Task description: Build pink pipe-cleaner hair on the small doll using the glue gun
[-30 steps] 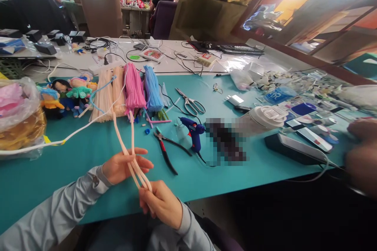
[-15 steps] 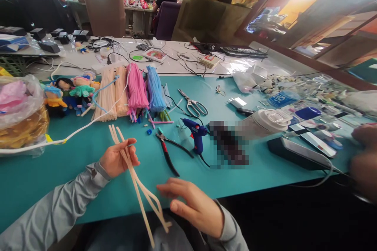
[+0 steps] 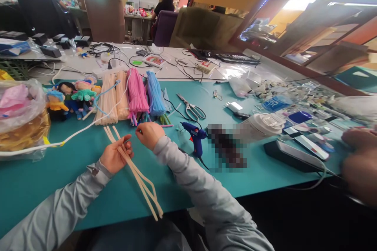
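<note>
My left hand is closed around a few long beige pipe cleaners. Their short ends stick up past the thumb, and the long ends hang down to the table's near edge, one of them bent. My right hand has reached over the table, just in front of the pink pipe cleaner bundle. Its fingers are curled together, and whatever they may hold is too small or hidden to name. The right forearm covers most of the place where the cutting pliers lay. A blue glue gun stands right of that forearm.
Beige and blue pipe cleaner bundles lie behind my hands, with scissors beside them. Small dolls and a plastic bag sit left. A white-lidded cup and a dark device stand right, near another person's hand.
My right hand has moved forward and left from the near edge to the pink bundle, its fingers now curled. The left hand still holds the beige pipe cleaners, their lower ends swung slightly up.
</note>
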Demonstrator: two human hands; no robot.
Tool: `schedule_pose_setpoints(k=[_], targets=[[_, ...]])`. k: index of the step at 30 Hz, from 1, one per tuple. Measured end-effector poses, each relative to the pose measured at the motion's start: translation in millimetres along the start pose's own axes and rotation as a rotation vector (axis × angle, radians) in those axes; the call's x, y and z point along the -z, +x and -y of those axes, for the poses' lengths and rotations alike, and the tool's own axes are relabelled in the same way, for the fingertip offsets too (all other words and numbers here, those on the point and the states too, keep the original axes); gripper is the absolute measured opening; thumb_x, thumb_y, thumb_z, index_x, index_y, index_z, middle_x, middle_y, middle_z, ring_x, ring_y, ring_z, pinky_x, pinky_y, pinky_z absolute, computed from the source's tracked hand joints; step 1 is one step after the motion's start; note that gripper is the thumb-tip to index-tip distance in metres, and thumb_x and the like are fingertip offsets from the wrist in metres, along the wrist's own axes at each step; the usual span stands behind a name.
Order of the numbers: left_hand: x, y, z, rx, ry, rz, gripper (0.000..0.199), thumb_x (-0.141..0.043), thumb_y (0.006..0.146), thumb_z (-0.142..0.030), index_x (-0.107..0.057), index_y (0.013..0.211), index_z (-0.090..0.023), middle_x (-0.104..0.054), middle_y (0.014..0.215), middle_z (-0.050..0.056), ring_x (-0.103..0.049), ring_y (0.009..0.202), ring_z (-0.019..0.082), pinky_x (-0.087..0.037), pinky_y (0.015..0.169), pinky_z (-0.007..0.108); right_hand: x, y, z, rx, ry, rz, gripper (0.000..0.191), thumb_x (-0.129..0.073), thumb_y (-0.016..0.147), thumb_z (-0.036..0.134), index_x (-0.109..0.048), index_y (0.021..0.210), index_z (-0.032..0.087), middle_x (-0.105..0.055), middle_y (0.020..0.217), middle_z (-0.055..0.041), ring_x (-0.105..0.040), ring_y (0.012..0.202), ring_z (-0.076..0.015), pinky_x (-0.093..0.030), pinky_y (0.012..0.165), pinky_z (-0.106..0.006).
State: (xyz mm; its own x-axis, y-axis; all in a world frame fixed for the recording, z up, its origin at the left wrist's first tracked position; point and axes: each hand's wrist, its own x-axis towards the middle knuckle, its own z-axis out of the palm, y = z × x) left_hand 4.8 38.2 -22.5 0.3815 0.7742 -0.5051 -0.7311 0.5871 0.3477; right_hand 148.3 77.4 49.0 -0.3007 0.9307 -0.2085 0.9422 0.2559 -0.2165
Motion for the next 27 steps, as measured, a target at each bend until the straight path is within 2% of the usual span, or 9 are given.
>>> schedule_pose_setpoints(k=[3, 5, 11, 15, 20, 27], targets=[[1.6, 1.9, 0.5, 0.002, 0.001, 0.006, 0.032, -0.040, 0.093, -0.013, -0.069, 0.079, -0.013, -0.053, 0.057, 0.001, -0.053, 0.046, 0.011, -0.049, 0.051, 0.026, -7.2, 20.5, 9.9, -0.047, -0.037, -0.012, 0.032, -0.053, 0.094, 0.036, -0.073, 0.105, 0.014, -0.073, 0.107, -0.0172, -0.067, 0.107, -0.0288, -0.050, 0.086, -0.033], [2.2, 2.4, 1.1, 0.003, 0.002, 0.014, 0.028, -0.043, 0.092, -0.014, -0.069, 0.080, -0.014, -0.054, 0.059, 0.001, -0.054, 0.048, 0.011, -0.050, 0.053, 0.026, -12.6, 29.3, 12.6, -0.074, -0.044, -0.016, 0.034, -0.055, 0.093, 0.039, -0.073, 0.106, 0.013, -0.073, 0.107, -0.0188, -0.067, 0.107, -0.0292, -0.050, 0.086, -0.034], [0.7, 1.5, 3.7, -0.004, -0.007, 0.008, 0.026, -0.044, 0.092, -0.014, -0.069, 0.082, -0.013, -0.054, 0.061, 0.002, -0.053, 0.050, 0.012, -0.051, 0.053, 0.027, -17.9, 37.2, 3.2, -0.161, -0.012, -0.037, 0.029, -0.054, 0.090, 0.027, -0.074, 0.106, 0.014, -0.073, 0.107, -0.0188, -0.068, 0.106, -0.0281, -0.051, 0.084, -0.032], [0.9, 2.0, 4.4, -0.005, -0.009, 0.014, 0.025, -0.045, 0.091, -0.014, -0.068, 0.082, -0.013, -0.053, 0.061, 0.001, -0.054, 0.050, 0.012, -0.051, 0.053, 0.027, -13.8, 35.4, -10.9, -0.224, 0.050, -0.053, 0.031, -0.052, 0.090, 0.028, -0.076, 0.104, 0.015, -0.075, 0.105, -0.0158, -0.069, 0.103, -0.0278, -0.051, 0.081, -0.030], [4.9, 4.9, 4.0, 0.006, -0.013, 0.036, 0.019, -0.051, 0.088, -0.013, -0.069, 0.083, -0.014, -0.054, 0.061, 0.001, -0.054, 0.051, 0.012, -0.052, 0.055, 0.028, -10.2, 36.2, -27.0, -0.245, 0.161, -0.047, 0.030, -0.051, 0.091, 0.028, -0.078, 0.095, 0.017, -0.077, 0.089, -0.0090, -0.072, 0.088, -0.0206, -0.049, 0.072, -0.023], [5.0, 5.2, 4.3, 0.008, -0.013, 0.046, 0.019, -0.050, 0.088, -0.013, -0.068, 0.083, -0.014, -0.054, 0.061, 0.001, -0.054, 0.052, 0.012, -0.053, 0.056, 0.028, -8.9, 32.3, -33.2, -0.248, 0.250, -0.065, 0.030, -0.052, 0.090, 0.027, -0.079, 0.094, 0.015, -0.076, 0.077, -0.0074, -0.071, 0.076, -0.0183, -0.047, 0.068, -0.021]])
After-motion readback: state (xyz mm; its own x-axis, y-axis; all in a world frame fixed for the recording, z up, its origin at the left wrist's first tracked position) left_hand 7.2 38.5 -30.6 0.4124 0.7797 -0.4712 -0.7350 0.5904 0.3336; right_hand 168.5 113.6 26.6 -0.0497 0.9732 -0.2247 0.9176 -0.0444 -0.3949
